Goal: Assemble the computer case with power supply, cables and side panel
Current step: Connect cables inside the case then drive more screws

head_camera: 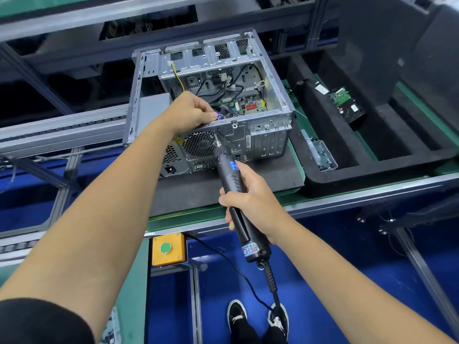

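Now right hand [250, 202] round electric screwdriver [231, 175] at computer case [223, 125].

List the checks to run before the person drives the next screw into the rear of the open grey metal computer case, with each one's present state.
1. Right hand grips the black electric screwdriver: ok.
2. Driver bit meets the rear panel beside the round fan grille: ok.
3. Screw seated on the bit: cannot tell.
4. Left hand steadies the open grey metal computer case at its top rear edge: ok.
5. Side panel fitted: not ok, interior exposed.
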